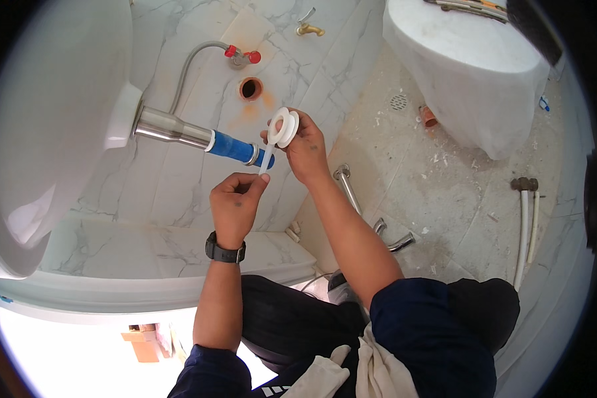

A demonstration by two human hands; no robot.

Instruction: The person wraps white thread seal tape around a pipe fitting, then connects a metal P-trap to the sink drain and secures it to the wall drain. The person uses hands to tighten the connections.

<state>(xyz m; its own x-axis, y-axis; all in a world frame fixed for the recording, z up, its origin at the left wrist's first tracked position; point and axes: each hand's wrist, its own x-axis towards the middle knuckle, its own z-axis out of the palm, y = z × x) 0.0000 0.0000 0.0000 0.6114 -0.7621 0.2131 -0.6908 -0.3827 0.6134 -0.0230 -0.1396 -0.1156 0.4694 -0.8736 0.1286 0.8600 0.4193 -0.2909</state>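
In my right hand (307, 151) is a white spool of thread seal tape (288, 128), with my fingers curled around it. A short strip of the white tape (266, 160) runs down from the spool, its end pinched between the thumb and fingers of my left hand (236, 204). Just behind the strip is a drain pipe covered in blue film (229, 146), with a metal ring (253, 154) near its end. This pipe continues from a bare metal tube (172, 129) fixed to the underside of a white washbasin (53, 86) at the left.
On the marbled wall are a red-handled valve (240, 58) with a braided hose (184, 74), an open pipe hole (250, 89) and a brass tap (310, 30). Chrome pipes (349, 190), a film-covered toilet (464, 73) and long-handled hammers (524, 229) stand or lie at the right.
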